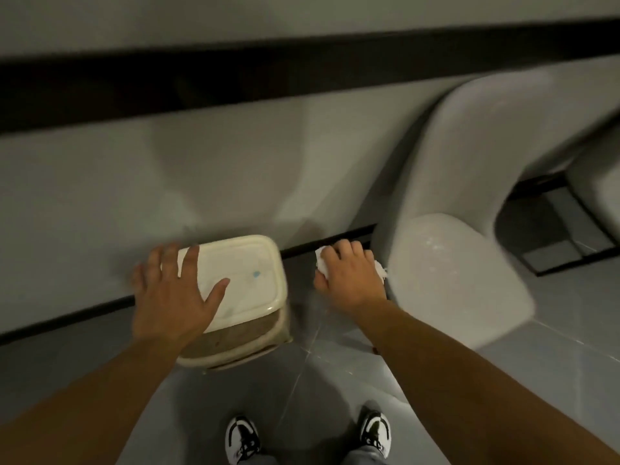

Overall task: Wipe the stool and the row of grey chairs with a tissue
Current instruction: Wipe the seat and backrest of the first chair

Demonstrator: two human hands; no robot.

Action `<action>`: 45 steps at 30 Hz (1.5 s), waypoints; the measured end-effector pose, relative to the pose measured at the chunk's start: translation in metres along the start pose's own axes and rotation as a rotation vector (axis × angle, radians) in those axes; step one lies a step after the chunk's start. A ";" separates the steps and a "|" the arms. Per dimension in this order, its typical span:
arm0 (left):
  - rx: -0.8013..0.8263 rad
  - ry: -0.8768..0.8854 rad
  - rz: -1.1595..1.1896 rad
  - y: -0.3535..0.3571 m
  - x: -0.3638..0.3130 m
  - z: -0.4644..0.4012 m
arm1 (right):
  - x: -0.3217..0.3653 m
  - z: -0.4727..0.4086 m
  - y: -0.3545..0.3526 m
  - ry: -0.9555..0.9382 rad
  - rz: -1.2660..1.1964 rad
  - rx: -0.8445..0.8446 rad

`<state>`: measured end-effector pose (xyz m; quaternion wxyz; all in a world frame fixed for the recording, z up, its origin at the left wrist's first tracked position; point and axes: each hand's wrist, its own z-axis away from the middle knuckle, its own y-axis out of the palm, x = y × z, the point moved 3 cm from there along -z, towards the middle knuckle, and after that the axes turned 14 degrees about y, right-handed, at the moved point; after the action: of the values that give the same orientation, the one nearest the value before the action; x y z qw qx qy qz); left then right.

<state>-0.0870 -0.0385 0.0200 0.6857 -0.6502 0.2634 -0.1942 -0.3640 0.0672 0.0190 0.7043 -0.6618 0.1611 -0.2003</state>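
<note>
A cream plastic stool (pixel 248 280) with a square seat stands on the floor against the wall. My left hand (pixel 174 293) lies flat with spread fingers on the seat's left part. My right hand (pixel 349 273) hovers between the stool and a grey chair (pixel 449 263), its fingers curled round a crumpled white tissue (pixel 380 269) that sticks out on both sides of the hand. The grey chair is a curved moulded one; its seat is just right of my right hand.
A second grey chair (pixel 607 193) shows at the right edge. A grey wall with a black band (pixel 235 78) and black skirting runs behind everything. My two black-and-white shoes (pixel 241 437) stand on the grey tiled floor below.
</note>
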 end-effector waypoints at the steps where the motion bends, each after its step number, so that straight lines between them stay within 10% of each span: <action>1: 0.001 0.043 -0.005 -0.010 -0.016 -0.005 | -0.020 0.007 -0.012 0.037 -0.003 0.004; 12: 0.019 0.387 -0.106 -0.072 -0.254 -0.046 | -0.255 0.056 -0.086 0.332 -0.075 0.031; 25: 0.120 0.445 -0.072 -0.042 -0.540 -0.027 | -0.466 0.057 -0.101 0.227 -0.133 0.048; 45: 0.212 0.214 -0.096 0.023 -0.482 -0.036 | -0.448 0.006 -0.073 0.130 -0.060 0.038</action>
<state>-0.4896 0.2282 0.0486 0.7084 -0.5616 0.2817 -0.3216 -0.7551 0.2909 0.0746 0.6984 -0.6384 0.1826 -0.2669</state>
